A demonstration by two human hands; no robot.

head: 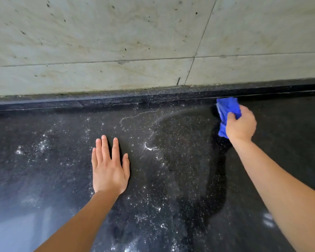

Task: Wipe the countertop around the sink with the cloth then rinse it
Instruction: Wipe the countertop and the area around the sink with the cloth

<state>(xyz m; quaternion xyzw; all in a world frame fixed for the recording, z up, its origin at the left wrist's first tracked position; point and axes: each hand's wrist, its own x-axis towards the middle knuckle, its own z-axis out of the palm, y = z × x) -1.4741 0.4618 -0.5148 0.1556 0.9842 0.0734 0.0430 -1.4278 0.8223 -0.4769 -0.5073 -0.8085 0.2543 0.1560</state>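
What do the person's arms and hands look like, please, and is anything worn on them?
The left hand and right hand are bare: no gloves, and no rings on the fingers that show. The left forearm and right forearm are uncovered to the picture's edge, with no sleeve, watch or bracelet in view. The nails that show are short and plain.

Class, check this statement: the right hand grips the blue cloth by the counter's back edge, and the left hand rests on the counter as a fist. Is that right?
Not quite. In the head view the left hand lies flat on the counter, fingers straight, not a fist. The right hand does grip the cloth by the back edge.
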